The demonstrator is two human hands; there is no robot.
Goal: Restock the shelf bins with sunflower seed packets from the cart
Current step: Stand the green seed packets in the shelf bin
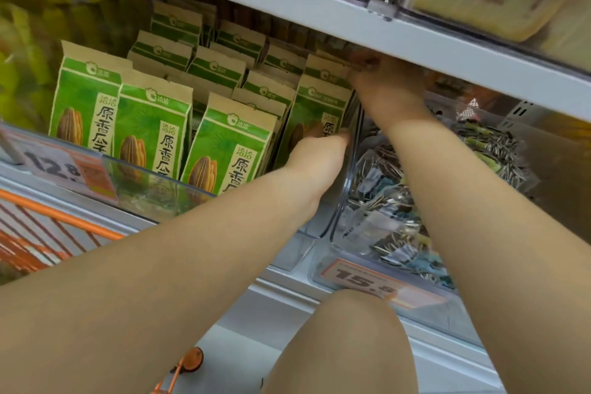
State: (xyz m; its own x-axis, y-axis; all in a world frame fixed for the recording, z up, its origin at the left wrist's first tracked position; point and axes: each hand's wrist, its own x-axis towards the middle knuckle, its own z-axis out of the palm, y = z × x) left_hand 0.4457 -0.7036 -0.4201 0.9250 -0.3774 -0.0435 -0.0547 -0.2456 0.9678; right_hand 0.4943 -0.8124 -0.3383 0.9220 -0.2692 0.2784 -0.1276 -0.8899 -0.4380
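Both hands are deep in the clear shelf bin (166, 184), settling green sunflower seed packets (150, 125) at its right end.

The bin looks nearly full, with rows standing upright front to back, so I judge the restocking well along. The right hand (388, 86) curls onto the top of a rear packet (326, 69); the left hand (315, 158) presses against the front right packet (316, 118), its fingers hidden, so I cannot tell its grip. Only an orange corner of the cart (48, 224) shows, its contents cut off.
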